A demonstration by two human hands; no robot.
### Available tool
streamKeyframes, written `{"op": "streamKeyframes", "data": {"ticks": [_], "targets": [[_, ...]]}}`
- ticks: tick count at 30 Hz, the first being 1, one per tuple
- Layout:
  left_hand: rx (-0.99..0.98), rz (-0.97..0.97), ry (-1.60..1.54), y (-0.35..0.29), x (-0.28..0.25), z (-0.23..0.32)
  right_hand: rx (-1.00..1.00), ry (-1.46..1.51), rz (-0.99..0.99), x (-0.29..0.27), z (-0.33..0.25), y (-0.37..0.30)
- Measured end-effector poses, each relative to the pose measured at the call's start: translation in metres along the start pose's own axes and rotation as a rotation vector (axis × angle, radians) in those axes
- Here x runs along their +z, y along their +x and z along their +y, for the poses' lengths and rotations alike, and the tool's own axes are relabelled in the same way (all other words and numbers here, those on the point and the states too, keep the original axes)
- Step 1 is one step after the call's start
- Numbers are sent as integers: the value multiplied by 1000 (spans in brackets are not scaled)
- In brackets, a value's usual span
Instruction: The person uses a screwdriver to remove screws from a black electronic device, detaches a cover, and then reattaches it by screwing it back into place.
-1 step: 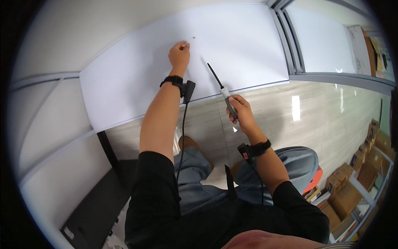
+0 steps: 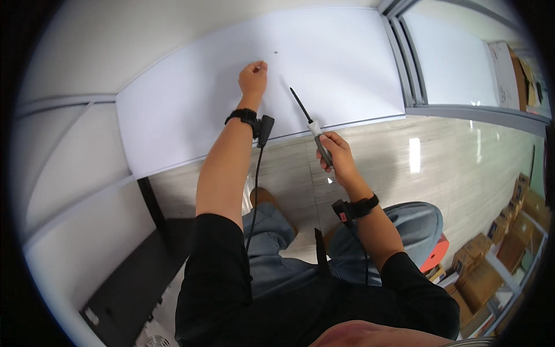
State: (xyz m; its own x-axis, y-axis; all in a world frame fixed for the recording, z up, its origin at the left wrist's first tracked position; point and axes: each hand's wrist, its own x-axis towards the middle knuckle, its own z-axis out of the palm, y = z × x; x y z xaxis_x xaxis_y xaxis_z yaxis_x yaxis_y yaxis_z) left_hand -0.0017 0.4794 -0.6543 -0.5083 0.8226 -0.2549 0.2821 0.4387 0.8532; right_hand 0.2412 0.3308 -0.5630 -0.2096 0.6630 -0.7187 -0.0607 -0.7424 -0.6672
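Note:
Out over the white tabletop, my left hand is closed, with thumb and fingers pinched together; whatever may be between them is too small to make out. Just beyond its fingertips, a small dark spot shows on the white surface; I cannot tell if it is a screw or a hole. My right hand is wrapped round the handle of a screwdriver, which has a grey and white handle and a long black shaft. The shaft slants up and left over the tabletop, its tip apart from the spot.
Black wrist straps with cabled boxes sit on both my wrists. Grey metal framing borders the tabletop on the right. Cardboard boxes are stacked at the lower right, near a red object. A black panel lies at the lower left.
The view has shifted slightly. My left fingertips are a little farther from the dark spot. My right hand keeps its grip on the screwdriver, nearly unmoved.

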Motion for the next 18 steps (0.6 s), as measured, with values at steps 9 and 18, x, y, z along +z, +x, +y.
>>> {"op": "streamKeyframes", "data": {"ticks": [9, 18], "targets": [[-209, -87, -397, -151, -78, 84, 38, -79, -482, -1, -60, -26], [-83, 515, -878, -277, -132, 177, 139, -262, -1193, 6, -147, -60]]}}
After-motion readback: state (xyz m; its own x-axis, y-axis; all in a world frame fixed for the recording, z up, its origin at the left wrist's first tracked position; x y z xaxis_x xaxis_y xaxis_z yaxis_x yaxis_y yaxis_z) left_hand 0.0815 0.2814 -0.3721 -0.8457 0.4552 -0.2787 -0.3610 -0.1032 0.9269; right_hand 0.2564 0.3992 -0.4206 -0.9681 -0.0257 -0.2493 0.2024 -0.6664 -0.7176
